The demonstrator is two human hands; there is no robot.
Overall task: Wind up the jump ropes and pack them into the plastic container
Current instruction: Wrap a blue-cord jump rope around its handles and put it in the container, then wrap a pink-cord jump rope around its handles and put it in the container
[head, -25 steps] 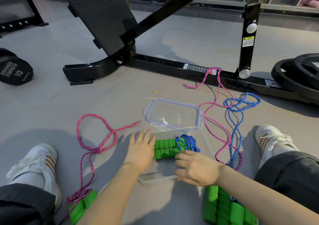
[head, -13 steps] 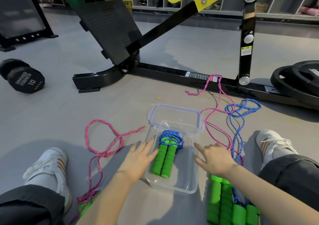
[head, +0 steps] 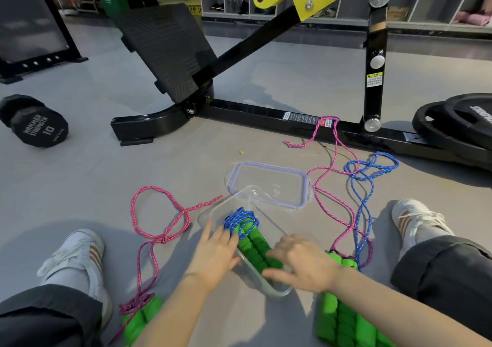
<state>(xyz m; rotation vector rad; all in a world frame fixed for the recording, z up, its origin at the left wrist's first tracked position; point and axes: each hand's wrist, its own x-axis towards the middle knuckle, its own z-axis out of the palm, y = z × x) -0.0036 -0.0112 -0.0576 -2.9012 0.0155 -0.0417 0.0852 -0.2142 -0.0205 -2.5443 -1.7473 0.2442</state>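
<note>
Clear plastic is forming the container (head: pixel 218 208), which is lying at an angle on the grey floor between the person's legs. Its lid (head: pixel 269 184) is lying off, just beyond it. One wound blue rope (head: pixel 241 221) is sitting inside, with the coil toward the far end and the green handles (head: pixel 255 250) pointing toward the near corner.

The left hand (head: pixel 213 256) is resting against the container's left wall with its fingers straight, gripping nothing. The right hand (head: pixel 303 261) is reaching over the near right end with its fingers spread and fairly straight. It is blurred, but nothing is showing inside its grasp.

Step in hand, by judgement: both hands are seating this bundle and steadying the container, so packing of one rope is nearing completion. A loose pink rope (head: pixel 159 221) is lying unwound on the left. A second pink rope (head: pixel 330 186) and a loose blue cord (head: pixel 364 186) are lying tangled together on the right.

The next move is likely calling for one hand to take up a pair of handles and the other to wind the cord around them. The right-hand pink rope is lying over the machine frame (head: pixel 239 110) and will probably need freeing before winding.
</note>
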